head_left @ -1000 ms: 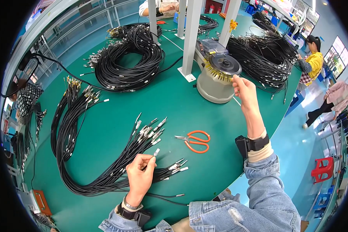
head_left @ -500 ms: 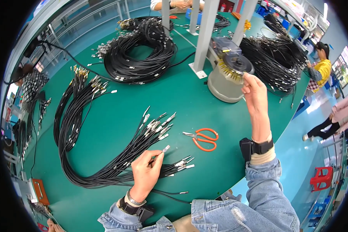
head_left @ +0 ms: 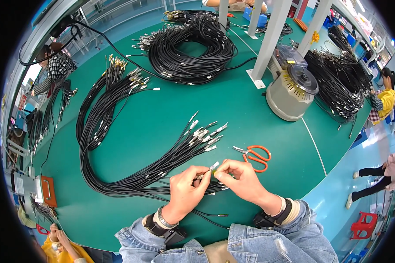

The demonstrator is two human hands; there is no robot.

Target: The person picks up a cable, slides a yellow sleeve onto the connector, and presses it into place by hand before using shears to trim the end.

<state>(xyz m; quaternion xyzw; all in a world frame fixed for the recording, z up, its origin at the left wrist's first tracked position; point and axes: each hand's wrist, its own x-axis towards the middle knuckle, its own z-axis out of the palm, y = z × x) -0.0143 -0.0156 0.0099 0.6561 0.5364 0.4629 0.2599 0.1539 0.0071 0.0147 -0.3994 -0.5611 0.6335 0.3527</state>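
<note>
My left hand (head_left: 186, 193) is closed in a pinch on a black cable whose pale, tag-like end (head_left: 214, 165) sticks out past the fingertips. Right up against it, my right hand (head_left: 245, 180) pinches a small yellow piece (head_left: 215, 172); the fingers hide most of it. Under and beyond the left hand lies a long curved bundle of black cables (head_left: 118, 186), with several silver and white ends (head_left: 206, 136) fanned out. Orange-handled scissors (head_left: 257, 158) lie with blades parted just beyond my right hand.
A round grey device (head_left: 289, 98) with a dark disc and yellow pieces around its top stands right of a grey post (head_left: 270, 48). Coiled black cables (head_left: 188, 52) lie at the back, more cables (head_left: 338, 83) at far right. Other people work around the green table (head_left: 267, 127).
My right hand has come from the round device down to my left hand, bringing a small yellow piece to the cable end. The view has shifted, so the table's contents appear further right.
</note>
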